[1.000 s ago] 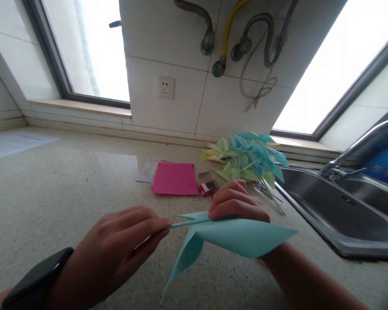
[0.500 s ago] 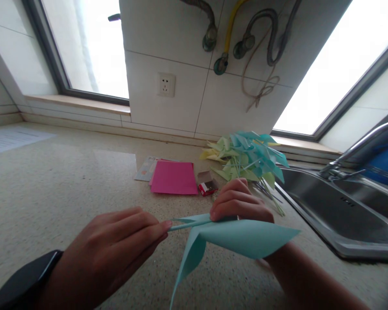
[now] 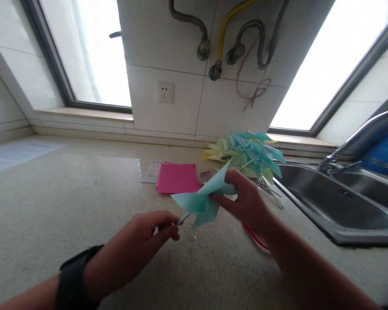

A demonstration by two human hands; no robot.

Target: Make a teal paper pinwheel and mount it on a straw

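My left hand (image 3: 139, 247), with a black watch on its wrist, pinches the thin stick end of a light blue paper pinwheel (image 3: 202, 199) above the countertop. My right hand (image 3: 245, 200) grips the folded blue paper head of that same pinwheel from the right. The pinwheel is held up off the counter, between the two hands.
A pile of finished blue, green and yellow pinwheels (image 3: 248, 155) lies behind my right hand. Pink paper sheets (image 3: 177, 177) lie on the speckled countertop (image 3: 67, 193). A steel sink (image 3: 336, 202) with a tap (image 3: 358, 137) is at the right. A red band (image 3: 255, 234) lies under my right wrist.
The hands moved away from the camera and the blue paper, wide and flat before, now appears smaller and bunched as a pinwheel head. The view tilted slightly.
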